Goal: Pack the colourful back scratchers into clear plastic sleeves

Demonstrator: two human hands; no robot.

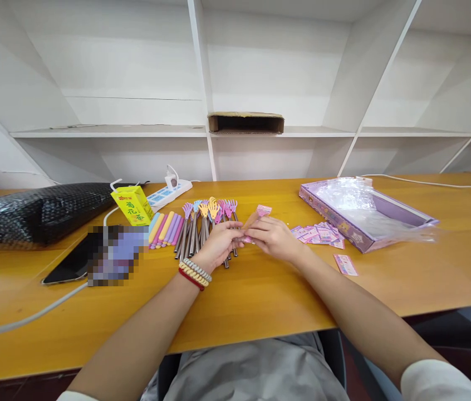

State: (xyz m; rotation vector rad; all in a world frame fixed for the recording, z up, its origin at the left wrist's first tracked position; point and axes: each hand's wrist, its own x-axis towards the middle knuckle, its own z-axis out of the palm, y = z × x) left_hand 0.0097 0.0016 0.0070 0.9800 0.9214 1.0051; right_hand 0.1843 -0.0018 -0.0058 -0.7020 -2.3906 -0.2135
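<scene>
In the middle of the head view, my left hand (220, 243) and my right hand (276, 237) meet above the table, fingertips pinched close together. A small pink printed card (264, 210) sticks up just beyond my right fingers. A shiny pink bit shows below the fingertips; the fingers hide most of what is held. Partly behind my left hand lies a bunch of back scratchers (194, 231) with metal rods and coloured hand-shaped heads. Beside them sits a row of pastel sticks (167, 228). Right of my right hand spreads a pile of pink and purple cards (323, 234).
An open purple box (330, 214) with clear plastic stands at the right; a single card (346, 265) lies before it. Leftward are a yellow drink carton (133, 205), a power strip (169, 194), a tablet (72, 259) and a black bubble-wrapped bundle (39, 214). White shelves rise behind.
</scene>
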